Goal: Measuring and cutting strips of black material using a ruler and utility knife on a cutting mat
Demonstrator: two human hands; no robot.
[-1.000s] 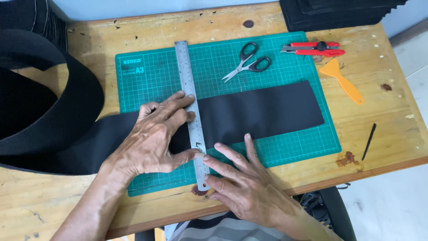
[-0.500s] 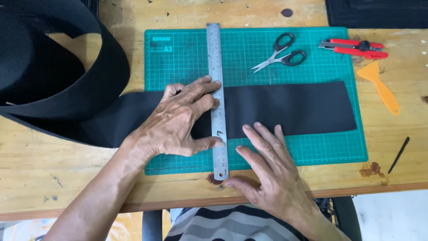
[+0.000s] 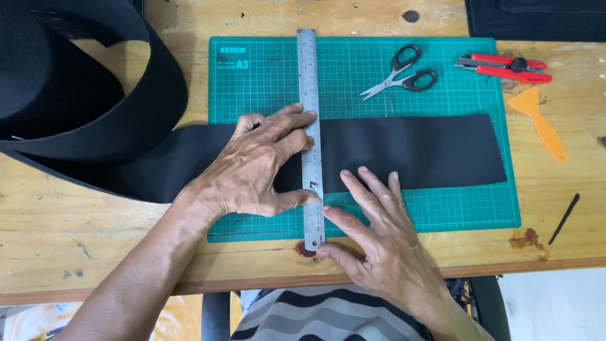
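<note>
The left hand (image 3: 255, 164) is lying spread and flat, its fingers pressing down on a steel ruler (image 3: 310, 126) and on the black fabric strip (image 3: 410, 150) beneath it; it is gripping nothing, only pinning. The ruler is running straight across the strip, from the far edge of the green cutting mat (image 3: 379, 76) to just past its near edge, where its end is overhanging the wooden tabletop (image 3: 76, 233). The right hand (image 3: 379, 240) is also open and empty, fingers fanned, its thumb touching the ruler's near end and its fingertips resting on the strip's near edge just right of the ruler. The strip is lying flat across the mat, its cut end reaching toward the mat's right side, while to the left it is trailing off the mat into a large loose roll (image 3: 69, 88) of the same black material. The material is looking soft, limp and fairly thick, likely to shift or pucker unless held flat, so pressing it close beside the ruler is probably the surest hold. The ruler is stiff and smooth and may be slipping easily on cloth. Scissors (image 3: 401, 72), a red utility knife (image 3: 505, 68) and an orange scraper (image 3: 540, 123) are lying well apart from both hands.
</note>
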